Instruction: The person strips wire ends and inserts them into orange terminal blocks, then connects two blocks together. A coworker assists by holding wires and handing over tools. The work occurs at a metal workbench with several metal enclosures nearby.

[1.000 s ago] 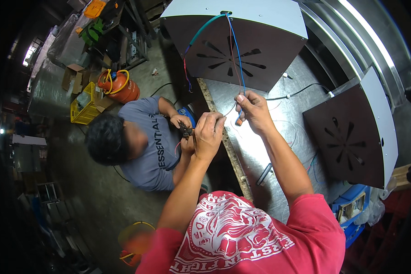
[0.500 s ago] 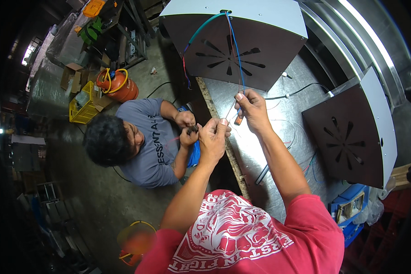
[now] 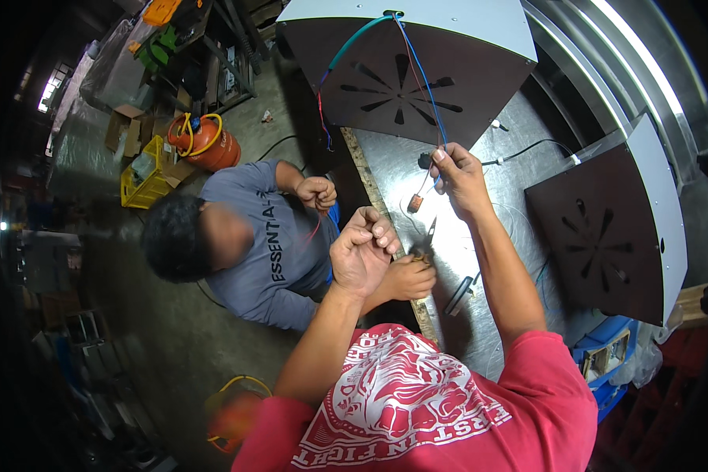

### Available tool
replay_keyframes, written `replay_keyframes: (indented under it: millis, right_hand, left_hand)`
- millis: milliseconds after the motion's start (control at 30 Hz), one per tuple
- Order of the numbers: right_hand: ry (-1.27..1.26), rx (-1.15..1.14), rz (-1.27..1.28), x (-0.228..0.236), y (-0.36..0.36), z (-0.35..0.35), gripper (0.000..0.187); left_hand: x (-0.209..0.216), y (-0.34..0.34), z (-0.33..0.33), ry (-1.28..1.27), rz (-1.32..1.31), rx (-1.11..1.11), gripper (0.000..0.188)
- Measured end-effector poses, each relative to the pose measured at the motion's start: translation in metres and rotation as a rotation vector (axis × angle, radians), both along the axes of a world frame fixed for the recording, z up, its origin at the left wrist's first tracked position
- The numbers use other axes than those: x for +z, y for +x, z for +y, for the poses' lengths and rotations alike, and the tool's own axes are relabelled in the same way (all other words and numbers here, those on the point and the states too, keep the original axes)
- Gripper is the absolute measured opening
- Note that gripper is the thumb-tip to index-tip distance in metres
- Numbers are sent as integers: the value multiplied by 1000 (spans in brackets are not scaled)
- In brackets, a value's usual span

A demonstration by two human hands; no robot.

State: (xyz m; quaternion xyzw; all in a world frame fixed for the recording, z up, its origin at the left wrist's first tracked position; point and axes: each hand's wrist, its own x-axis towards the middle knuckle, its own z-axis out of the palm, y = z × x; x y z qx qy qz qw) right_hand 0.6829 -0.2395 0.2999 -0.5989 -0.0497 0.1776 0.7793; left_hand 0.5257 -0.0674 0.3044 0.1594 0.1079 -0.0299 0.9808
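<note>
My right hand (image 3: 456,179) pinches a blue wire (image 3: 426,82) and a thin reddish wire that come down from a white-topped cabinet (image 3: 401,94) with a dark slotted panel. Below its fingers, a small orange-brown component (image 3: 414,204) hangs on thin leads. My left hand (image 3: 362,250) is raised palm up, its fingers curled and the thumb against them; anything between them is too small to see. Just beside it, a co-worker's hand (image 3: 411,279) holds pliers (image 3: 426,242), jaws pointing up over the metal table (image 3: 393,157). The co-worker's other hand (image 3: 316,193) is closed near a red wire.
A second cabinet (image 3: 606,228) stands on the right. A dark tool (image 3: 458,297) lies on the table, and a black cable (image 3: 543,145) runs behind my right hand. A green-sleeved cable (image 3: 352,46) hangs from the first cabinet. An orange gas cylinder (image 3: 212,146) and yellow crate (image 3: 143,175) stand on the floor.
My left hand has come away from the wire and turned palm up. My right hand has shifted slightly right with the wires. The co-worker's hand with pliers has reached over the table edge.
</note>
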Motion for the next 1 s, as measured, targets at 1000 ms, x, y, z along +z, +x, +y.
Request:
replay_keyframes:
  millis: [1000]
  right_hand:
    - [-225,38,-162,-17,22,1,21]
  left_hand:
    - [-8,-24,-9,227,-28,-98,26]
